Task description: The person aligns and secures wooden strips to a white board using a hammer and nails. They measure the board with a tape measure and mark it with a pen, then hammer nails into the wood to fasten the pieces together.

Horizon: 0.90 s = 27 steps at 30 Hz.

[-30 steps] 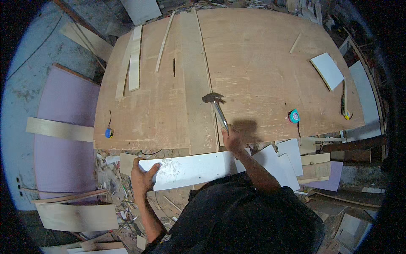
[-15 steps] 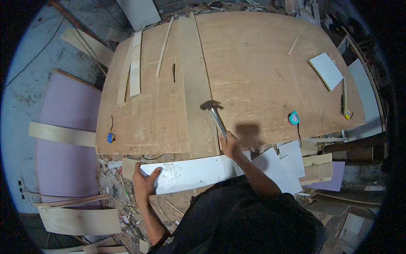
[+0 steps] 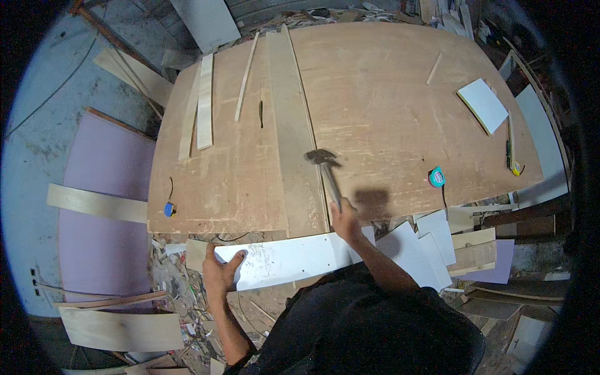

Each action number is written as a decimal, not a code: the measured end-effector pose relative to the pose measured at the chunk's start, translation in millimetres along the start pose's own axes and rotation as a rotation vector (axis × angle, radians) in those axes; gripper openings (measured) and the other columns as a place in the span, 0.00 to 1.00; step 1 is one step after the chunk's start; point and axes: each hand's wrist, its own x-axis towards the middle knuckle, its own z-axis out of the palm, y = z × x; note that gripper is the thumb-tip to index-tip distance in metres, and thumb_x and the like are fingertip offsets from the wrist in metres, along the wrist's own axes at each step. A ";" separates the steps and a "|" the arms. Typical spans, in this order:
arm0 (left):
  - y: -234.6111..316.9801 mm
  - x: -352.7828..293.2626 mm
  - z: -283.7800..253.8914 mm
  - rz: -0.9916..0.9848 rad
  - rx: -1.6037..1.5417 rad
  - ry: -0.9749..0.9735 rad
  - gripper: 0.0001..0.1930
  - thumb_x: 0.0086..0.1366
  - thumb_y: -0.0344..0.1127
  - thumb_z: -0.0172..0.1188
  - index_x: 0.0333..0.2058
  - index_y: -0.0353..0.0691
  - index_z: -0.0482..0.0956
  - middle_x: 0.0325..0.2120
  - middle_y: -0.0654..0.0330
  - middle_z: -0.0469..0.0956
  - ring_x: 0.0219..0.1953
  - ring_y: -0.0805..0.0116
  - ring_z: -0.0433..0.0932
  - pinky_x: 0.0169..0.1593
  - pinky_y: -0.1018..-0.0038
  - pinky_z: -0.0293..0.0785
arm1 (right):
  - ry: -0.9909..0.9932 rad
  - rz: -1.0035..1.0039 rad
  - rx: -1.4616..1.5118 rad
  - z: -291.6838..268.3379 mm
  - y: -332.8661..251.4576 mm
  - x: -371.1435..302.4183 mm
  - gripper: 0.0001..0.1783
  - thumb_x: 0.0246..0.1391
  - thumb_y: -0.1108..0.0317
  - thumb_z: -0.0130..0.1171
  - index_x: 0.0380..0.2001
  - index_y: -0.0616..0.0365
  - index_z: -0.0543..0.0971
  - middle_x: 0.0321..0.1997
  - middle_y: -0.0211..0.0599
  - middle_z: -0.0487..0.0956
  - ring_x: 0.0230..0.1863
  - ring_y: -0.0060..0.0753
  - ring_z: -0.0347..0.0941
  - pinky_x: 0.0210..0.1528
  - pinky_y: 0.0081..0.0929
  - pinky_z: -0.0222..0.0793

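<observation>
A long white board [image 3: 281, 259] lies across the front of me, with several small dark holes or nail marks in its face. My left hand [image 3: 220, 272] grips its left end, thumb on top and fingers round the far edge. My right hand [image 3: 345, 224] is closed on the handle of a claw hammer [image 3: 331, 181]. The hammer's dark head, slightly blurred, is over the plywood tabletop [image 3: 375, 94], beyond the white board. Whether the hammer touches anything is hard to tell; a shadow falls on the tabletop to its right.
Wooden strips [image 3: 205, 103] and a long plank [image 3: 297, 137] lie on the tabletop. There too are a blue tape measure [image 3: 169, 209], a teal one [image 3: 436, 177], a yellow one [image 3: 516, 168] and a white panel [image 3: 482, 106]. White offcuts [image 3: 406, 253] sit at right; scraps [image 3: 181, 294] litter the floor.
The whole view has shifted slightly right and down. The hammer has moved a little to the right against the tabletop. My left hand keeps its grip on the white board.
</observation>
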 end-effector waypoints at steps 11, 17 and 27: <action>-4.4 3.6 0.2 0.032 0.063 -0.018 0.44 0.49 0.55 0.81 0.53 0.24 0.74 0.38 0.33 0.83 0.43 0.40 0.84 0.46 0.55 0.79 | -0.098 0.048 -0.003 4.8 -5.1 10.4 0.19 0.67 0.56 0.58 0.45 0.64 0.78 0.38 0.64 0.81 0.40 0.65 0.80 0.42 0.56 0.75; -4.7 3.6 1.1 0.034 0.027 -0.020 0.44 0.49 0.55 0.80 0.52 0.24 0.73 0.37 0.34 0.83 0.40 0.40 0.84 0.44 0.54 0.78 | -0.053 -0.012 -0.154 2.8 -9.7 3.5 0.17 0.66 0.61 0.58 0.42 0.67 0.77 0.33 0.65 0.81 0.39 0.70 0.81 0.40 0.54 0.76; -6.5 4.0 2.2 -0.051 0.058 -0.012 0.40 0.48 0.56 0.80 0.49 0.32 0.74 0.36 0.37 0.84 0.39 0.40 0.85 0.43 0.54 0.79 | -0.024 -0.078 -0.062 -1.2 -12.0 1.6 0.16 0.67 0.61 0.58 0.38 0.68 0.74 0.29 0.65 0.80 0.34 0.72 0.80 0.36 0.55 0.76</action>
